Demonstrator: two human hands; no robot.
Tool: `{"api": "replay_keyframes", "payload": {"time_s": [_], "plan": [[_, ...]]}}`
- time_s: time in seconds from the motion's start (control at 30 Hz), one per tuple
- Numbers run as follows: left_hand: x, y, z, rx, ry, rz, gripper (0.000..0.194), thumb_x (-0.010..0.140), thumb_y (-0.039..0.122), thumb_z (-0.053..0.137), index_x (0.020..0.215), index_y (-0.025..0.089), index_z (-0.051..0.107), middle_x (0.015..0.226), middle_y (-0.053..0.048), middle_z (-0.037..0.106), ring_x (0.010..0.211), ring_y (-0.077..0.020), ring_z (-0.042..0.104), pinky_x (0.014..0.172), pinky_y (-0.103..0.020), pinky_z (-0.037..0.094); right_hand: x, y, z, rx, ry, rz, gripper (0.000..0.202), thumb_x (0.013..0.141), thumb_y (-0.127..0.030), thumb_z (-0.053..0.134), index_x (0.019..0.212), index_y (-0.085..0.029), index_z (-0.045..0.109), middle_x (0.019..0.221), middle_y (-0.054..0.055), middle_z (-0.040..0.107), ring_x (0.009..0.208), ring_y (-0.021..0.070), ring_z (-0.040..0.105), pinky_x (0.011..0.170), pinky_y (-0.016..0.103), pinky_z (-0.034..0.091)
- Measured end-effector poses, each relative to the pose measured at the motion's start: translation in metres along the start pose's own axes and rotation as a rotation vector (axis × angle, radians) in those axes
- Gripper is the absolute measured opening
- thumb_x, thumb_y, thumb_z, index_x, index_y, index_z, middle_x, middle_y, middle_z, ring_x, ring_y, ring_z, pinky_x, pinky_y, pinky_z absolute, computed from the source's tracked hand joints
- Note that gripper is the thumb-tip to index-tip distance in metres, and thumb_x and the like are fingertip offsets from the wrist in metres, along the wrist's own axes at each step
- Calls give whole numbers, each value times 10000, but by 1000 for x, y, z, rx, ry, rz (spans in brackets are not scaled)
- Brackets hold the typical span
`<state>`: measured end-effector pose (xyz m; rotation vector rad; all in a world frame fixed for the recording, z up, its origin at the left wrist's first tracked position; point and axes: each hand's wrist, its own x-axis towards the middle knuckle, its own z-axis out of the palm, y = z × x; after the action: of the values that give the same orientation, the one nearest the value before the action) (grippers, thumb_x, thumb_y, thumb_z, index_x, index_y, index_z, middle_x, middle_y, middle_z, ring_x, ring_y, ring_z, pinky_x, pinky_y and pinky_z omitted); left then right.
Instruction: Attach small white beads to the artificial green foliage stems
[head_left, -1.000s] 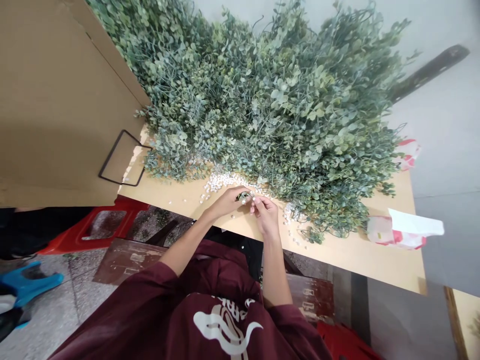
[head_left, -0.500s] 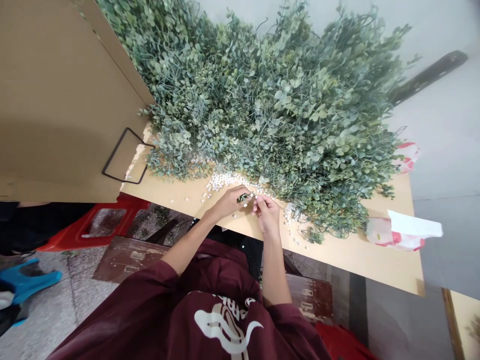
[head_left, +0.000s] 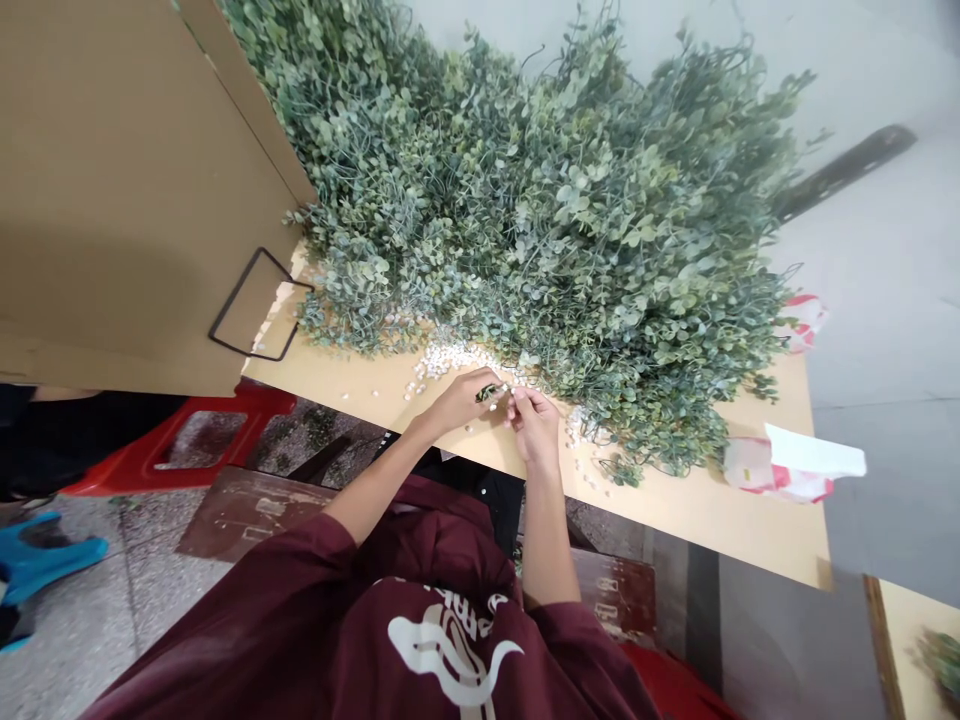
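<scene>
Close together over the near edge of the table (head_left: 664,515), my two hands almost meet at the fingertips. My left hand (head_left: 459,402) is closed around a small green sprig (head_left: 487,393) with dark leaves. White bits show at the sprig's end, between the hands. My right hand (head_left: 537,428) has its thumb and finger pinched at a small white piece (head_left: 512,394), too small to make out exactly. Just beyond the fingers lies a spread of small white pieces (head_left: 448,357). Behind them rises a big heap of artificial greenery (head_left: 525,200).
A large cardboard box (head_left: 135,200) stands on the left, with a black wire frame (head_left: 259,305) by its corner. At the right lies a red-and-white plastic packet (head_left: 776,470). A red stool (head_left: 187,440) and a blue stool (head_left: 56,560) are on the floor.
The view has shifted slightly. Both hands keep nearly the same position and the same grip, with only tiny finger movement.
</scene>
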<state>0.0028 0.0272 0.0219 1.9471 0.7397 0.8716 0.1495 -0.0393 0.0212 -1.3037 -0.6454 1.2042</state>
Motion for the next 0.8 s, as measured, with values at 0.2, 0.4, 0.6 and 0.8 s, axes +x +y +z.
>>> {"api": "replay_keyframes", "payload": {"time_s": [0.2,0.4,0.6,0.8], "plan": [[-1,0,0,-10,-25,5,184,911,300,494,863,159,600,872,-57,614,833,-165,575,774,-275,453,0,-1,-3,4,-53,12,227,745,-404,725,792,-196,648,601,-33,530,501,85,467,430,203,418],[-2,2,-1,-18,-11,-1,167,907,291,501,874,159,598,890,-59,617,848,-165,578,788,-272,454,0,-4,-4,52,-41,39,223,734,-392,737,784,-196,643,630,-28,544,505,81,464,416,197,406],[-3,0,0,-7,-6,10,163,910,277,490,879,158,598,885,-58,613,846,-162,578,791,-275,460,-1,-3,-3,48,-40,42,238,719,-392,750,801,-187,660,615,-30,545,501,82,468,409,197,411],[-3,-1,1,2,2,24,160,910,269,498,885,154,606,883,-62,618,844,-164,585,792,-277,470,-1,-3,-3,77,-41,39,233,717,-379,760,796,-180,668,603,-29,547,498,77,468,403,189,407]]}}
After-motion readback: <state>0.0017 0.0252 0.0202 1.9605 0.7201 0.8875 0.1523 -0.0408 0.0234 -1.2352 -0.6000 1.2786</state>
